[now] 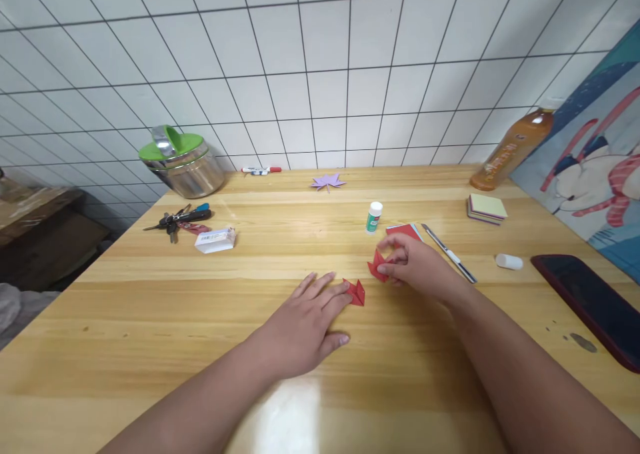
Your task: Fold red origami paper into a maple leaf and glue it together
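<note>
My left hand [309, 324] lies flat on the table, fingers stretched out. Its fingertips touch the left side of a small folded red paper piece [357, 294], partly covering it. A second folded red paper piece [379, 267], with pointed tips, is pinched between the thumb and fingers of my right hand [413, 264]. It is just beyond and to the right of the first piece. Behind my right hand, a stack of red and pale blue paper [406, 230] is partly hidden. A glue stick [373, 218] with a white cap stands upright beyond the hands.
Right of my hand lie a craft knife [450, 253], a white cap [509, 261], a phone [590, 301] and sticky notes [486, 207]. A tea bottle [515, 149] stands behind them. Farther left are a purple paper leaf [327, 181], markers [261, 171], a steel pot [193, 172], keys [175, 222] and a small box [215, 241].
</note>
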A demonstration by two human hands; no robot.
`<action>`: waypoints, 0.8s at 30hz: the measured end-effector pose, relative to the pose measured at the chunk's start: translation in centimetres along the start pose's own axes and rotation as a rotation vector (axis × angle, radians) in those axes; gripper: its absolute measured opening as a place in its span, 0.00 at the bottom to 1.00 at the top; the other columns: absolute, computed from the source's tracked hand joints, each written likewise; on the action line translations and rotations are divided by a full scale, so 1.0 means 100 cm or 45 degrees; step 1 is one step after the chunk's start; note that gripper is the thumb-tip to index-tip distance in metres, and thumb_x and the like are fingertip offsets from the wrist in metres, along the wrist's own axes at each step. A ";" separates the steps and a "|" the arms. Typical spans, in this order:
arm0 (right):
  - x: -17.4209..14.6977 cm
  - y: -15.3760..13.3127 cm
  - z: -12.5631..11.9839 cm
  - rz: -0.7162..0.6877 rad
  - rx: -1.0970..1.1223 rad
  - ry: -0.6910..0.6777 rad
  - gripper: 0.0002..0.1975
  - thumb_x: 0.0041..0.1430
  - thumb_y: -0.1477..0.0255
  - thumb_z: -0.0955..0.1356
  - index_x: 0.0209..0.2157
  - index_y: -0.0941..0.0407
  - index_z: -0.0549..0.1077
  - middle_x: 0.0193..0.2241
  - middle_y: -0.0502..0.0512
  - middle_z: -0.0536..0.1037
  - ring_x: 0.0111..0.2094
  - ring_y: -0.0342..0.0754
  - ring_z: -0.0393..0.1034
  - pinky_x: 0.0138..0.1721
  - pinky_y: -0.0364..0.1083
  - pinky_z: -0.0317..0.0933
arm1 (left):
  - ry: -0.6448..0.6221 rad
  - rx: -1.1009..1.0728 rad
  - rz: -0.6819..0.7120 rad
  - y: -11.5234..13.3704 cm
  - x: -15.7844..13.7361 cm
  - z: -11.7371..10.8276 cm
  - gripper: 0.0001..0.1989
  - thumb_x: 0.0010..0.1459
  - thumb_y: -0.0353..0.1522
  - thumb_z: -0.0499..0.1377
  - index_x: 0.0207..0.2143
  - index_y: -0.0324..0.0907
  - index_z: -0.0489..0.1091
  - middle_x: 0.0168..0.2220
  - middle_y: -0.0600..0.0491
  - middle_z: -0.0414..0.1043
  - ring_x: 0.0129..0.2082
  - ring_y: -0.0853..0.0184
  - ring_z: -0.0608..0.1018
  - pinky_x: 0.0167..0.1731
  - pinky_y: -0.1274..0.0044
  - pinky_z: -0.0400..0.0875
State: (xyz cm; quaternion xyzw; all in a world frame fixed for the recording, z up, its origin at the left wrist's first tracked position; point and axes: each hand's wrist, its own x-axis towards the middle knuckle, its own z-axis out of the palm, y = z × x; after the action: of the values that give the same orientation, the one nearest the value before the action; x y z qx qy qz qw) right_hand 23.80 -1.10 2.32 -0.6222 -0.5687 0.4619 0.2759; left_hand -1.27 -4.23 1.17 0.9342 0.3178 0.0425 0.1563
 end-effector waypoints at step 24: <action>0.000 -0.002 0.017 0.109 -0.368 -0.223 0.12 0.47 0.61 0.68 0.24 0.56 0.73 0.20 0.49 0.75 0.18 0.41 0.64 0.20 0.40 0.54 | -0.060 0.118 0.009 -0.001 0.003 0.001 0.27 0.61 0.43 0.50 0.61 0.51 0.52 0.64 0.53 0.52 0.64 0.53 0.50 0.60 0.57 0.43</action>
State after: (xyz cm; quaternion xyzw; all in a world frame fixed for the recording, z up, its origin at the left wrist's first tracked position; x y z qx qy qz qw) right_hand 22.18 -1.36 1.77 -0.6365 -0.6239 0.4391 0.1131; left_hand -1.08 -3.96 1.04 0.9423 0.3123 0.0063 0.1200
